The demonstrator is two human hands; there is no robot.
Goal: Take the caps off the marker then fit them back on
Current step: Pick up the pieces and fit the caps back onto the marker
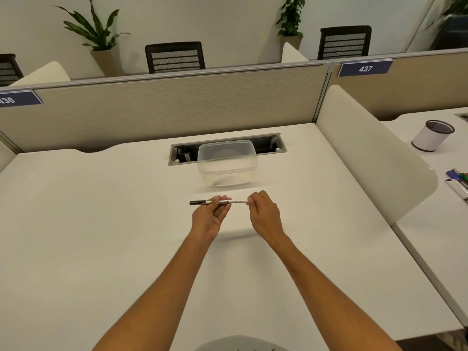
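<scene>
A thin white marker [236,201] with black lettering is held level above the white desk [101,224], running left to right. A dark cap [198,202] sits on its left end and sticks out past my left hand [211,215], which pinches the barrel near that end. My right hand [263,214] closes its fingertips over the marker's right end, hiding whatever is there. Both hands hover just in front of a clear plastic container.
An empty clear plastic container [227,162] stands behind the hands, before an open cable slot [266,143]. A white divider [374,158] bounds the desk on the right. Beyond it lie several markers [458,182] and a mesh pen cup [433,135].
</scene>
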